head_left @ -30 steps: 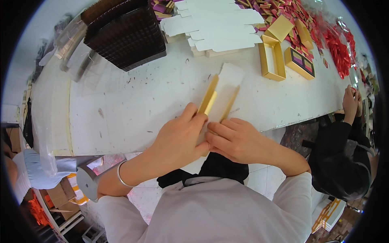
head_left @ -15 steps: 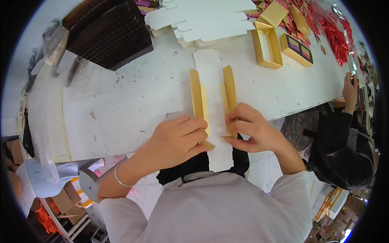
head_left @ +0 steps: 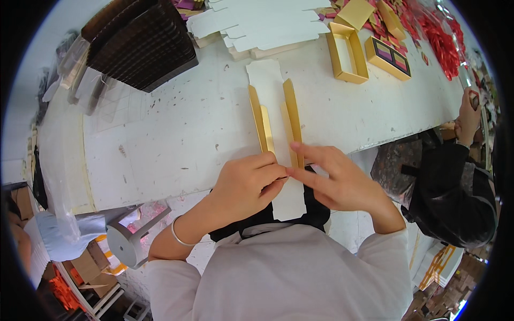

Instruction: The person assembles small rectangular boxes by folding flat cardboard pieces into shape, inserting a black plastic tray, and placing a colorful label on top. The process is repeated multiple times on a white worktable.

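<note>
A flat box blank (head_left: 289, 200), white inside and gold outside, lies lengthwise before me, its near end over my lap. Its two long gold sides, the left side (head_left: 259, 120) and the right side (head_left: 292, 117), stand folded up. My left hand (head_left: 249, 179) is closed at the near end of the left side, pinching a folded flap there. My right hand (head_left: 337, 179) has its fingers stretched apart; one fingertip touches the right side, another reaches the left fingertips. Part of the near corner is hidden behind the fingers.
A stack of flat white blanks (head_left: 262, 24) lies at the far edge, beside stacked dark trays (head_left: 142, 48). Gold boxes, one open box (head_left: 348, 53) and one filled box (head_left: 388, 59), stand far right near red ribbon (head_left: 441, 51). A co-worker's arm (head_left: 452, 171) is at right.
The right hand has let go of the right side's near end and moved its fingers toward the left hand. Left fingers have shifted slightly right, at the near corner.
</note>
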A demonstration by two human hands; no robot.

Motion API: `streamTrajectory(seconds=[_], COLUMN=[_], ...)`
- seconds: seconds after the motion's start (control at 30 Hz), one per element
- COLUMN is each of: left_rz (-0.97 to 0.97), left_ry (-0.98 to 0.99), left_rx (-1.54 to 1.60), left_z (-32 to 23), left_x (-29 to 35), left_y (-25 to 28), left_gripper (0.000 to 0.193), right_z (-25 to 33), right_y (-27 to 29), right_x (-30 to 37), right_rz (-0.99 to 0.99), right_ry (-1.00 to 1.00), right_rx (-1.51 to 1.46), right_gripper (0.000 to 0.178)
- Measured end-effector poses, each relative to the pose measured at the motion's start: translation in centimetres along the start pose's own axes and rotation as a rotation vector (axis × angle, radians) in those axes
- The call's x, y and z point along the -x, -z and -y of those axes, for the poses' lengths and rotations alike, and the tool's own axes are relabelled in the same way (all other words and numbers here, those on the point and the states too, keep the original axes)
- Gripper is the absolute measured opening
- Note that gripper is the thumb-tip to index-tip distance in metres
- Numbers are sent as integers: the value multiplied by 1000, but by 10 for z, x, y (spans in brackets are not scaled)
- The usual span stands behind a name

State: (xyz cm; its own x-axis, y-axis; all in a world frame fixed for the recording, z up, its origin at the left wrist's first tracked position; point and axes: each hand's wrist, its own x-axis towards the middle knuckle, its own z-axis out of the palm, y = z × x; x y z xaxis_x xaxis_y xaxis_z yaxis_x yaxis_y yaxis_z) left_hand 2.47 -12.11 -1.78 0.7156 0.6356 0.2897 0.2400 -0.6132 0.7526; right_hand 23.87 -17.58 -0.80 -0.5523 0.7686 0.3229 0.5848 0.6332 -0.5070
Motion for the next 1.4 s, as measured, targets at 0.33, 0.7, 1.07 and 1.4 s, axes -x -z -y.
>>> streamTrajectory(seconds=[0.33, 0.7, 1.07, 1.4], left_rz=[158, -29, -201, 245], left_ry=[302, 260, 23, 93], left_rx=[713, 586, -260, -277], left_z=[0, -6, -18, -14], left_x=[-5, -6, 14, -2], left_y=[14, -1, -24, 16], left_gripper=[34, 31, 15, 17], right_z=[-15, 6, 11, 16], right_y=[-35, -33, -25, -4], right_x=[6, 4, -9, -23], right_rz=[-304, -282, -204, 215], right_ry=[42, -234, -62, -253], right_rx=[-138, -159, 279, 46], right_gripper=[23, 39, 29, 17])
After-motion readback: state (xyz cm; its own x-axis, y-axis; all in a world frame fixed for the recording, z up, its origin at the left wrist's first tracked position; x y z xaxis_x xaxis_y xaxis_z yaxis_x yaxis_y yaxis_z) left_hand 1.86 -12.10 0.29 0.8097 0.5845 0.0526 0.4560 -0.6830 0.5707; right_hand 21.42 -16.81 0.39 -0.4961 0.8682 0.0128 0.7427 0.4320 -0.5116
